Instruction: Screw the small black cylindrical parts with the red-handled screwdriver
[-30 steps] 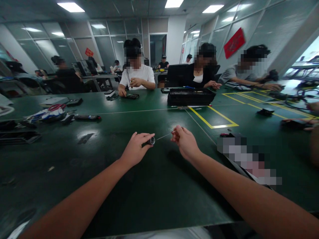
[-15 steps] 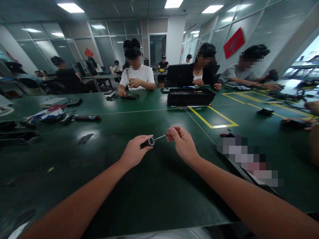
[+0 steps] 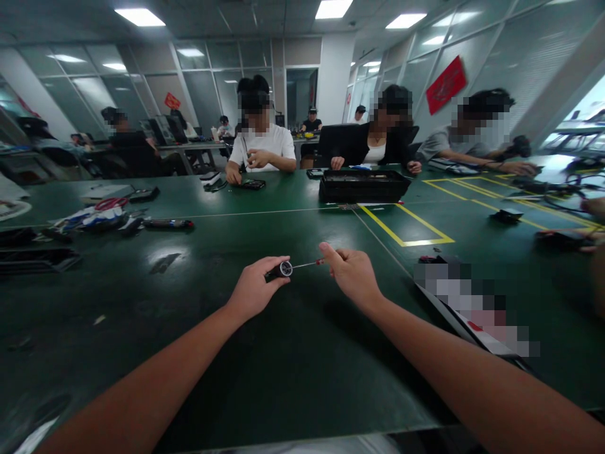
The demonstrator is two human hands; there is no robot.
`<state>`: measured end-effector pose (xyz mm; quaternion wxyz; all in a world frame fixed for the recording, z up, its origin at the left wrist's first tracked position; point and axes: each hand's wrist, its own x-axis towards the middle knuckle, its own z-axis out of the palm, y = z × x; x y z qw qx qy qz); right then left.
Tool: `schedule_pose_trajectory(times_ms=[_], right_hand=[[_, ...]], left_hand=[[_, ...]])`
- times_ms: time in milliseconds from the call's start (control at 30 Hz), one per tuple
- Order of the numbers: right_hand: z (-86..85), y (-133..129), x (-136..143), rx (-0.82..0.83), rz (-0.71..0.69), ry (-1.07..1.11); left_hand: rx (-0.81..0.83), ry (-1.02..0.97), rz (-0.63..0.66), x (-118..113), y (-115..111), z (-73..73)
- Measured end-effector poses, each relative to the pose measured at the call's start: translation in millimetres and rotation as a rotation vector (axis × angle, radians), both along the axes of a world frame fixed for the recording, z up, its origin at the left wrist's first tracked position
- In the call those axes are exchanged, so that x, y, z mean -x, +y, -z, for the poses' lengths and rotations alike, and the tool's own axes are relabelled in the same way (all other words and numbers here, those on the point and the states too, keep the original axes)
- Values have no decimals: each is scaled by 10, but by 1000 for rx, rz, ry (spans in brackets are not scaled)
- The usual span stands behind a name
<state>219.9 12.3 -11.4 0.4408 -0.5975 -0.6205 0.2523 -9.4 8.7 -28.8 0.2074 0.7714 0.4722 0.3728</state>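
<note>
Near the middle of the view, my left hand (image 3: 253,287) is closed round a short dark cylinder (image 3: 285,269) whose light-rimmed open end faces me. My right hand (image 3: 353,274), to its right, grips a thin screwdriver (image 3: 309,264) by its red handle, between thumb and curled fingers. The metal shaft points left and its tip meets the cylinder's open end; how far in it reaches is too small to tell. Both hands are above the green table (image 3: 293,366).
A long black tray (image 3: 363,187) lies ahead. On the left are a dark pen-like tool (image 3: 169,224), a heap of gloves and tools (image 3: 101,217) and black trays (image 3: 38,260). A partly blurred flat package (image 3: 466,309) lies right. Several people sit across the table.
My right hand has shifted slightly and its thumb now points up to the left; the screwdriver lies nearer level. Across the table, a dark-sleeved person's hand has moved left.
</note>
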Motion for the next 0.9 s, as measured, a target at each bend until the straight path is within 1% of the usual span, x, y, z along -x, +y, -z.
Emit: schedule_pose_trajectory(times_ms=[167,300,533,633,733,833,900], right_hand=[[-17,-13,2,-43,34,-30],[-44,-22,1,-58,26,-68],[-9,-15,-5,-25,-46,13],[12,-13,-10,1,-74,6],[15,-6,-14,19,-71,-25],[23,9,-15,-9,-82,-74],[36,14,-12,-61,-144,-68]], left_hand=[[-8,-1,4,6,-6,-16],[-22,2,0,12,5,-8],[-6,16,-11,33,23,6],[-13,18,-7,37,31,11],[-21,27,8,37,37,17],[-25,34,15,34,36,20],[-14,40,19,31,30,23]])
